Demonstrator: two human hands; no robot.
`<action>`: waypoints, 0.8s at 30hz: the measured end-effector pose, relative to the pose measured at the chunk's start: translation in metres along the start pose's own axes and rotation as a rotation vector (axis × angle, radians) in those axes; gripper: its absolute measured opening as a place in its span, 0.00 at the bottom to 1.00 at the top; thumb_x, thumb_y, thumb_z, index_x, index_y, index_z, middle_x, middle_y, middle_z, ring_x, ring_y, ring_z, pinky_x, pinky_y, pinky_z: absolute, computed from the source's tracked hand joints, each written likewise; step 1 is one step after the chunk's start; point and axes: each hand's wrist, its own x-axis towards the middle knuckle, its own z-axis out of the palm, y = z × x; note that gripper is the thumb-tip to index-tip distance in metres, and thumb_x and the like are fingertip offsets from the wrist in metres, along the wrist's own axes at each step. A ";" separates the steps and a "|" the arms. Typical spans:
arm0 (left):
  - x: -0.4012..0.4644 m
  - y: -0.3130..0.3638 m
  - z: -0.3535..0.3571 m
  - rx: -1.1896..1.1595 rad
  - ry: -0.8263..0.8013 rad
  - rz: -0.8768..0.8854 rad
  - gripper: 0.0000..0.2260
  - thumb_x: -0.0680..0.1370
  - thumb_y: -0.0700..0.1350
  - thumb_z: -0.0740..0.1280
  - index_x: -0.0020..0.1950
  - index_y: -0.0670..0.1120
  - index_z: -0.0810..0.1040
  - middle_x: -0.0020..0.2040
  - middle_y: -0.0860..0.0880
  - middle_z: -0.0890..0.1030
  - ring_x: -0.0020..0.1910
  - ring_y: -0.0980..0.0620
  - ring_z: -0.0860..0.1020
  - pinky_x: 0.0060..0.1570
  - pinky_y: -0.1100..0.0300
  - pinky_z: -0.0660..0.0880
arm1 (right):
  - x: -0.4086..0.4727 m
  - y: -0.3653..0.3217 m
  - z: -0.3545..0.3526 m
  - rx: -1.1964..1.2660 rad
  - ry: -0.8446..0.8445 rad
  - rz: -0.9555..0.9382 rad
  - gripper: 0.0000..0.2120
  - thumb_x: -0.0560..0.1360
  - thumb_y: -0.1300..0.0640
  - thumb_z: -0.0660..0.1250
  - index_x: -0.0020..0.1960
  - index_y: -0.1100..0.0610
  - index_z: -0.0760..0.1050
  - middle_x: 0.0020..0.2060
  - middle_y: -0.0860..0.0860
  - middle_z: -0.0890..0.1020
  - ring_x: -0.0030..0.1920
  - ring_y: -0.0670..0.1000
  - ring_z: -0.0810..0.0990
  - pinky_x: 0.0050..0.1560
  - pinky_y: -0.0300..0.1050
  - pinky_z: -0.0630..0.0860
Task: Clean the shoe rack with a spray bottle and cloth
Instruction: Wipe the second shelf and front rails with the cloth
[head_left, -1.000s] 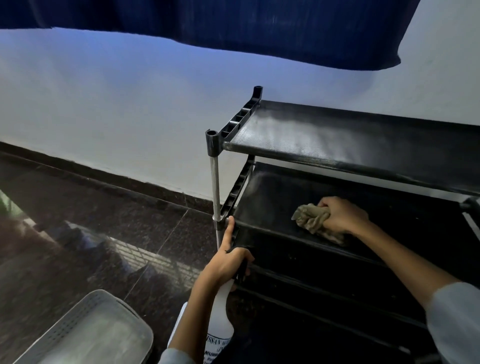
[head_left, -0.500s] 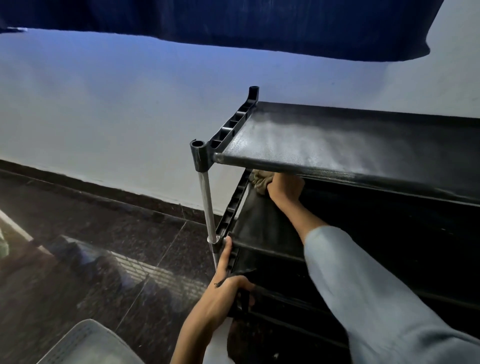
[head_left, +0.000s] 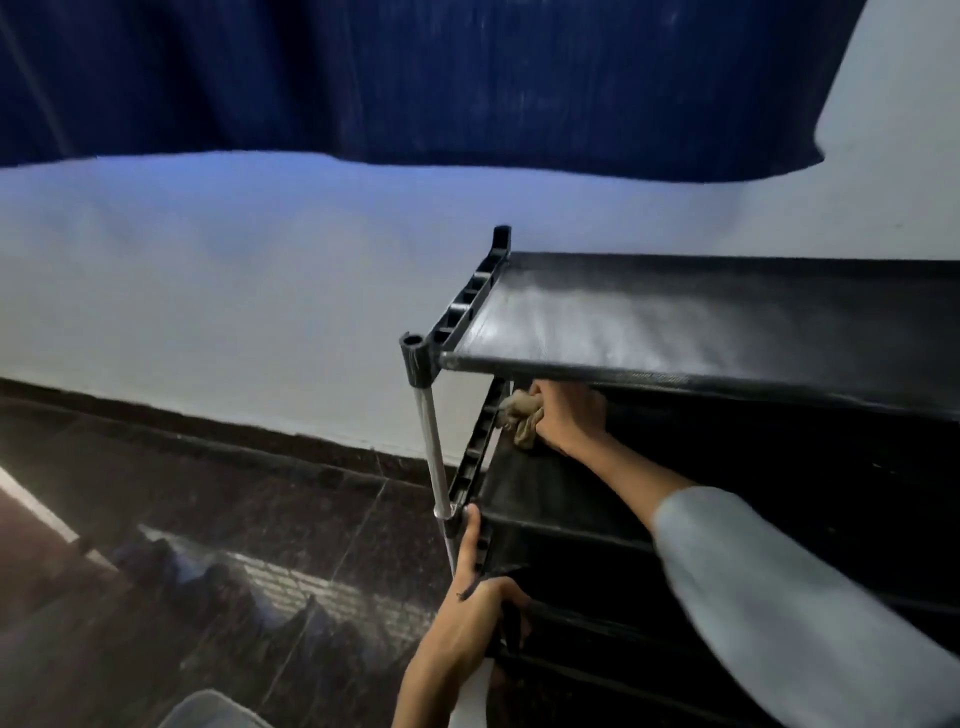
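Shoe rack (head_left: 675, 332), black, right of frame. Beige cloth (head_left: 519, 418) bunched in right hand (head_left: 569, 415), pressed into second shelf's rear-left corner, likely wiping. Left hand (head_left: 467, 623) grips lower front frame, apparently steadying the rack and holding the white spray bottle (head_left: 470, 701).

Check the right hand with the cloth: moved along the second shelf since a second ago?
Yes. The right hand holding the cloth went from the second shelf's front middle to its back left corner, beside the side rail, under the top shelf.
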 end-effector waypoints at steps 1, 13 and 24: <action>-0.001 0.002 -0.001 0.017 -0.011 -0.020 0.42 0.73 0.32 0.59 0.75 0.66 0.47 0.35 0.46 0.85 0.35 0.44 0.80 0.39 0.53 0.77 | 0.002 0.000 0.000 0.020 0.053 0.086 0.12 0.76 0.58 0.61 0.58 0.54 0.75 0.56 0.54 0.79 0.60 0.58 0.76 0.50 0.46 0.70; -0.027 0.023 0.000 0.109 0.109 0.011 0.36 0.72 0.37 0.62 0.77 0.54 0.56 0.49 0.37 0.82 0.44 0.43 0.81 0.37 0.53 0.77 | -0.094 0.066 -0.071 -0.258 -0.290 0.134 0.11 0.76 0.51 0.63 0.56 0.50 0.78 0.54 0.51 0.81 0.54 0.53 0.80 0.45 0.43 0.70; -0.037 0.047 0.035 -0.047 0.137 0.160 0.19 0.77 0.35 0.60 0.67 0.45 0.67 0.38 0.36 0.79 0.31 0.45 0.78 0.29 0.59 0.74 | -0.147 0.179 -0.127 -0.142 -0.042 0.351 0.10 0.78 0.55 0.57 0.54 0.45 0.75 0.55 0.52 0.79 0.55 0.55 0.78 0.48 0.46 0.70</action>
